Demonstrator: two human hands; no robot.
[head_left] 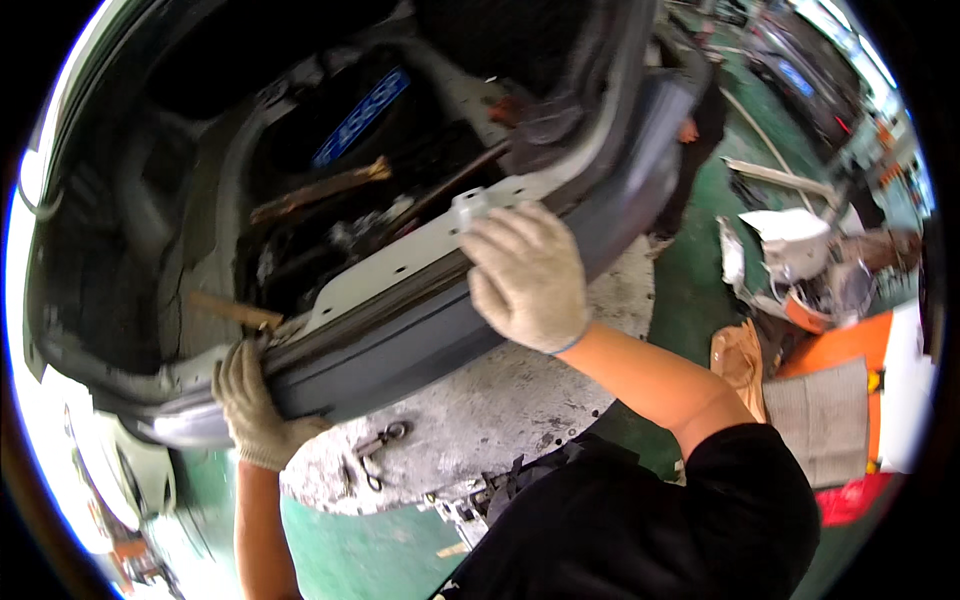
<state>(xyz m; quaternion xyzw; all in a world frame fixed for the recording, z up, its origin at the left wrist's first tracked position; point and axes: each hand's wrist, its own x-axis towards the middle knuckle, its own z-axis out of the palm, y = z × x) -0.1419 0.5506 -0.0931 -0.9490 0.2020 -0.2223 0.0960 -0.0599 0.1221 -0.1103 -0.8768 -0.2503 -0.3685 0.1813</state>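
Observation:
A dark grey rear bumper [390, 372] runs across the back of a car whose boot [150, 230] stands open. My left hand [250, 415], in a cream knitted glove, grips the bumper's left part: the fingers lie over its upper edge and the thumb is lower, against its outer face. My right hand [530, 275], gloved the same way, rests farther right on the pale boot sill [385, 265]. Its fingers are stretched out, tips beside a small whitish bracket [470, 205]. The undersides of the right fingers are hidden.
Inside the boot lie a blue plate [362, 118] and wooden strips [320, 190]. Scissors-like tools [370, 450] lie on a worn grey surface [440, 425] below the bumper. Another person in dark clothes [700, 150] stands by the right corner. Parts and cardboard [825, 415] lie at right.

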